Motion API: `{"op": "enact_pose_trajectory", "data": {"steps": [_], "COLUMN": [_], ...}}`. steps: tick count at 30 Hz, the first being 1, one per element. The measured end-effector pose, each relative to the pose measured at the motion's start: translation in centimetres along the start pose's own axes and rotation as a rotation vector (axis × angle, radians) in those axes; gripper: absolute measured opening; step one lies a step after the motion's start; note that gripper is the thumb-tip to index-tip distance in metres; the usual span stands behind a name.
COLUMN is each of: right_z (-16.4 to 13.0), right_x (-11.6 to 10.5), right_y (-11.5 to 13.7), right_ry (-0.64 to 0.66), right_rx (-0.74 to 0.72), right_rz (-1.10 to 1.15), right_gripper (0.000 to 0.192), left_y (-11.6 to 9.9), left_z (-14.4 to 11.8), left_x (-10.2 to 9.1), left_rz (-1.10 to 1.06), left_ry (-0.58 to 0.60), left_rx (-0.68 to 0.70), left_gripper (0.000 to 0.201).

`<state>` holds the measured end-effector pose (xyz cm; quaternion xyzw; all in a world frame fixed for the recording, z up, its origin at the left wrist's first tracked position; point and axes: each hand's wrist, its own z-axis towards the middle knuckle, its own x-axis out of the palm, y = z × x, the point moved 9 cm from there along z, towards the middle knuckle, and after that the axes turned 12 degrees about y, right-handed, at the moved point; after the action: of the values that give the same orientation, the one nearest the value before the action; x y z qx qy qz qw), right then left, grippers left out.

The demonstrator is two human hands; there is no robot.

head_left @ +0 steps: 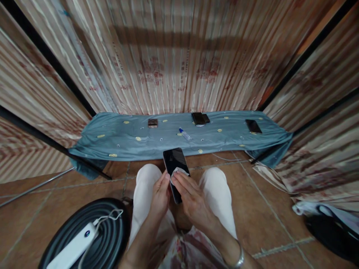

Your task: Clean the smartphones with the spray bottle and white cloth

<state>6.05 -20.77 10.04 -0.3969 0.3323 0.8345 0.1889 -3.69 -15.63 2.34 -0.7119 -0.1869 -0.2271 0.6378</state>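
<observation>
Between my knees a black smartphone (175, 158) is held with its dark screen facing up. My left hand (160, 194) grips its left edge, thumb along the side. With fingers together, my right hand (192, 194) presses a small white wipe (179, 170) against the screen; most of the wipe is hidden under the fingers. Just beyond, on a low shelf covered with blue-green cloth (131, 145), lies a small clear bottle with a blue cap (185, 134).
On the cloth also lie a small dark case (153, 123), stacked dark flat items (198, 118) and a black phone-like slab (253, 126). A white power bank (74, 246) with a cable rests on a black ribbed round stool (112, 239) at left. Black poles (56, 63) and striped curtains (168, 74) surround the shelf.
</observation>
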Motion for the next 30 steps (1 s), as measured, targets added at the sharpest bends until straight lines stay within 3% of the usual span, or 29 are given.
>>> {"op": "enact_pose_trajectory", "data": {"steps": [5, 8, 12, 15, 18, 22, 30], "right_z": [-1.5, -2.8, -4.1, -5.1, -6.2, -7.0, -6.3], "right_x": [0.8, 0.7, -1.0, -1.5, -0.1, 1.9, 0.2], "right_y": [1.5, 0.9, -1.9, -5.7, -9.3, -10.5, -11.3], "right_ry": [0.066, 0.095, -0.045, -0.170, -0.216, -0.174, -0.200], "right_rx": [-0.057, -0.028, 0.057, 0.268, 0.538, 0.737, 0.757], "right_rz": [-0.003, 0.016, 0.110, 0.293, 0.609, 0.958, 0.699], "right_gripper": [0.060, 0.061, 0.059, 0.049, 0.035, 0.036, 0.052], "left_y": [-1.5, -2.2, -2.9, -2.6, -2.0, -1.4, 0.2], "left_z": [0.5, 0.6, 0.6, 0.6, 0.8, 1.2, 3.4], "left_x": [-1.4, -1.3, -0.8, -0.8, -0.8, -0.6, 1.3], "left_rz": [0.059, 0.006, -0.010, -0.022, -0.015, 0.011, -0.039], "left_ry": [-0.080, -0.081, -0.089, -0.084, -0.056, -0.054, 0.011], "left_rx": [0.084, 0.087, 0.084, 0.052, 0.017, -0.030, -0.083], "left_gripper": [0.031, 0.029, 0.032, 0.036, 0.036, 0.032, 0.046]}}
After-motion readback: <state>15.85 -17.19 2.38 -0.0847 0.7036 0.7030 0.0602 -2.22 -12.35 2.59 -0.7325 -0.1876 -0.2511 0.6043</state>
